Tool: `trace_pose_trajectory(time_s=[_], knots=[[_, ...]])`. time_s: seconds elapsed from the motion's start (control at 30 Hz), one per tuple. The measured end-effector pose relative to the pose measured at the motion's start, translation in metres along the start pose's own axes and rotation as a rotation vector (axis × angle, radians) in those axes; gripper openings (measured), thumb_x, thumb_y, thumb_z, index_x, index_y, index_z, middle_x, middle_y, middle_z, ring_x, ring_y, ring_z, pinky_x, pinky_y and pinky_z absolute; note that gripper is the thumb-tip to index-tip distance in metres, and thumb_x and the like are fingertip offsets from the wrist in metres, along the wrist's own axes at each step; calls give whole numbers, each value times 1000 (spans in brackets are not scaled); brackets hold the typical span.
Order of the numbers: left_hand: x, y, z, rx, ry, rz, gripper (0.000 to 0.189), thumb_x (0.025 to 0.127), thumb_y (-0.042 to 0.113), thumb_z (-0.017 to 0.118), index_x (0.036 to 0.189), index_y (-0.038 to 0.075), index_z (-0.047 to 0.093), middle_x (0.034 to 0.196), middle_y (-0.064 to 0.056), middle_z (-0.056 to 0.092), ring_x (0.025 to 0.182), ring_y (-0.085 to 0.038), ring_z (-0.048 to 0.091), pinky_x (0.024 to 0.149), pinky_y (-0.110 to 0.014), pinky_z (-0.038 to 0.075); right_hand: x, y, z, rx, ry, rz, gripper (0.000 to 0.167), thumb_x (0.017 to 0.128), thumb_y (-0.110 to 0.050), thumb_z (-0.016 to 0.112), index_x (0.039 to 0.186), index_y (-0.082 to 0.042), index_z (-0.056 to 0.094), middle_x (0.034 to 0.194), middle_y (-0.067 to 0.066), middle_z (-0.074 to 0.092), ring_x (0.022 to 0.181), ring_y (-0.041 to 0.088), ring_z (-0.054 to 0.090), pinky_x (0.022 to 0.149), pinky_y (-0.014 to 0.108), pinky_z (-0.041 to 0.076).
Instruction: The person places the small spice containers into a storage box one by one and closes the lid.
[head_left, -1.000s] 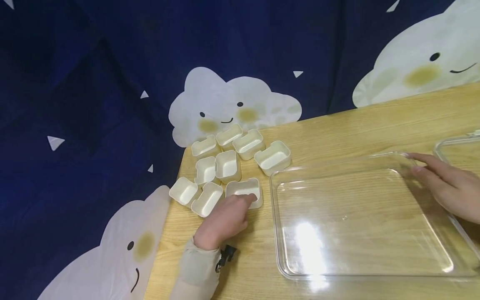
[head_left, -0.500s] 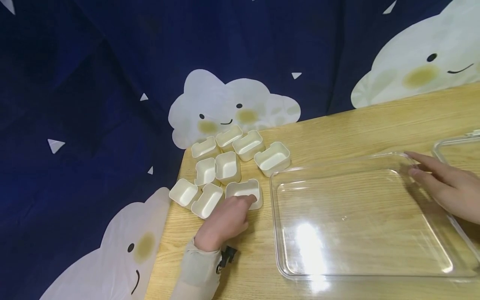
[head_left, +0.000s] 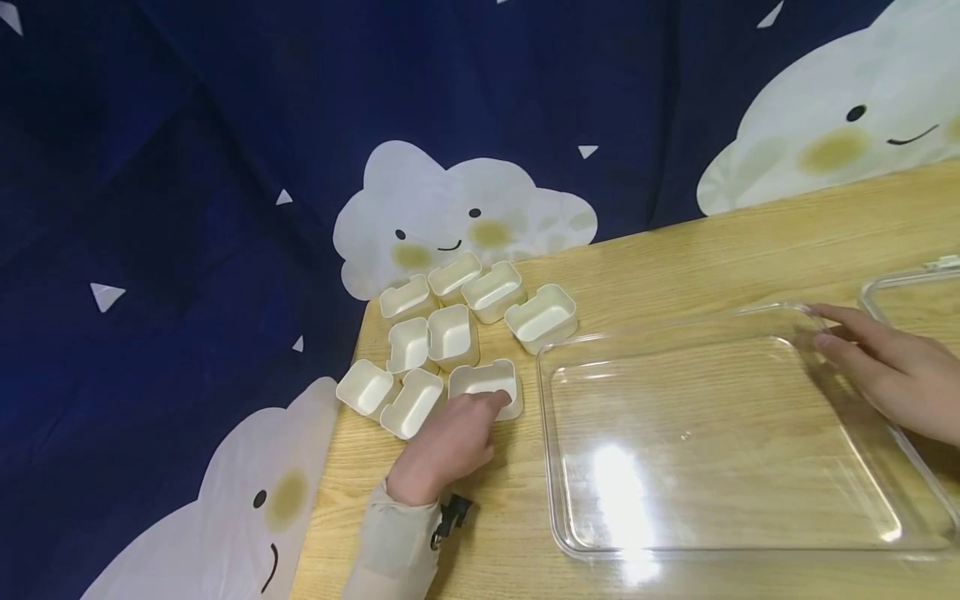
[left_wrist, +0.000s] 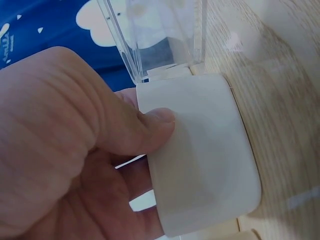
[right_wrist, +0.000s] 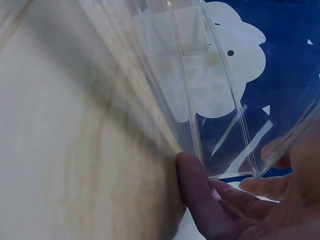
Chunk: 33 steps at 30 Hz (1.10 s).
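Note:
In the head view my left hand (head_left: 453,437) pinches the near wall of a small cream plastic bin (head_left: 483,377), which is upright on the wooden table. Up close in the left wrist view, the thumb lies against the flat outside of this bin (left_wrist: 212,155); the other fingers are partly hidden behind its wall. To the right is a large clear plastic tray (head_left: 551,467), open side up. My right hand (head_left: 896,371) grips its far right corner. The right wrist view shows fingers (right_wrist: 195,190) around the transparent wall.
Several similar cream bins (head_left: 452,333) stand loosely grouped at the table's left end, most behind the held one. One cream bin (head_left: 542,321) is beside the tray's far left corner. Another clear container (head_left: 900,282) shows at the right edge. A dark blue cloud-print curtain (head_left: 637,100) hangs behind.
The view has shifted very slightly. Both hands, the bins and the tray keep their places.

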<state>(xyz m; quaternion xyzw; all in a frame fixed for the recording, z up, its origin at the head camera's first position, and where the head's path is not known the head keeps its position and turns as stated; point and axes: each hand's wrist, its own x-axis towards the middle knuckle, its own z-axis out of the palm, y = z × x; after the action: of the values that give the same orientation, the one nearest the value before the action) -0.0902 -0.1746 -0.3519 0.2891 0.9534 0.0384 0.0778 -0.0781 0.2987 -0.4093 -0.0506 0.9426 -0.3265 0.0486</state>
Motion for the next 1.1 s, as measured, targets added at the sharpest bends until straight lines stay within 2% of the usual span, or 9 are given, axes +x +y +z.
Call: trace_pose_trajectory(time_s=[0.13, 0.4, 0.6, 0.7, 0.8, 0.87, 0.93, 1.0, 1.1], knots=[[0, 0, 0, -9, 0, 2, 35, 76, -10, 66, 102, 12, 65, 82, 2, 65, 73, -13, 54, 64, -26, 45, 0, 1, 0, -8, 1, 8, 59, 112, -29, 37, 161, 1, 25, 132, 40, 55, 88, 28, 66, 60, 42, 52], [0, -2, -2, -13, 2, 42, 36, 75, -11, 68, 101, 12, 63, 73, 4, 55, 69, -12, 49, 62, -24, 42, -1, 0, -2, 0, -26, 11, 61, 113, -29, 34, 164, -3, 14, 136, 47, 49, 102, 61, 62, 60, 51, 54], [-1, -4, -2, 10, 6, 71, 44, 74, -13, 68, 109, 14, 64, 76, 5, 58, 69, -11, 51, 64, -25, 45, 0, -1, -2, 12, -17, -21, 59, 113, -27, 35, 164, -3, 17, 136, 46, 48, 102, 62, 62, 57, 49, 55], [-4, -3, -5, 16, 18, 79, 53, 73, -14, 67, 119, 13, 65, 87, 3, 67, 72, -11, 54, 69, -26, 50, 1, -1, -1, -5, 27, -69, 55, 112, -22, 37, 162, -3, 24, 131, 43, 54, 95, 49, 68, 56, 42, 54], [-7, -1, -10, 10, 40, 79, 62, 73, -15, 64, 129, 12, 64, 105, 2, 73, 83, -11, 62, 79, -28, 56, 3, -2, -2, -21, 50, -94, 53, 112, -21, 38, 161, -5, 28, 127, 38, 60, 86, 11, 67, 55, 28, 49], [-9, 1, -13, 8, 62, 84, 67, 73, -16, 64, 133, 11, 63, 116, 1, 75, 94, -12, 68, 87, -31, 58, 2, -2, -2, -20, 39, -79, 53, 112, -24, 38, 162, -8, 27, 126, 37, 62, 81, -3, 59, 54, 25, 45], [-11, 2, -16, 11, 96, 96, 71, 72, -17, 64, 137, 13, 61, 121, 1, 75, 104, -13, 71, 93, -33, 59, 0, -3, -2, -13, 31, -74, 54, 112, -23, 37, 162, -8, 26, 127, 38, 62, 83, 3, 63, 54, 27, 46], [-12, 4, -20, 20, 138, 115, 74, 71, -18, 65, 138, 14, 61, 119, 0, 76, 106, -14, 72, 93, -34, 60, -1, -2, -1, -4, 29, -78, 53, 112, -22, 36, 162, -7, 25, 129, 40, 60, 87, 25, 71, 54, 34, 51], [-13, 6, -25, 36, 210, 134, 76, 68, -20, 64, 136, 15, 62, 109, 2, 77, 97, -13, 72, 84, -33, 60, -3, -1, 0, 1, 32, -88, 53, 112, -20, 36, 162, -5, 25, 133, 41, 58, 98, 56, 67, 56, 46, 55]])
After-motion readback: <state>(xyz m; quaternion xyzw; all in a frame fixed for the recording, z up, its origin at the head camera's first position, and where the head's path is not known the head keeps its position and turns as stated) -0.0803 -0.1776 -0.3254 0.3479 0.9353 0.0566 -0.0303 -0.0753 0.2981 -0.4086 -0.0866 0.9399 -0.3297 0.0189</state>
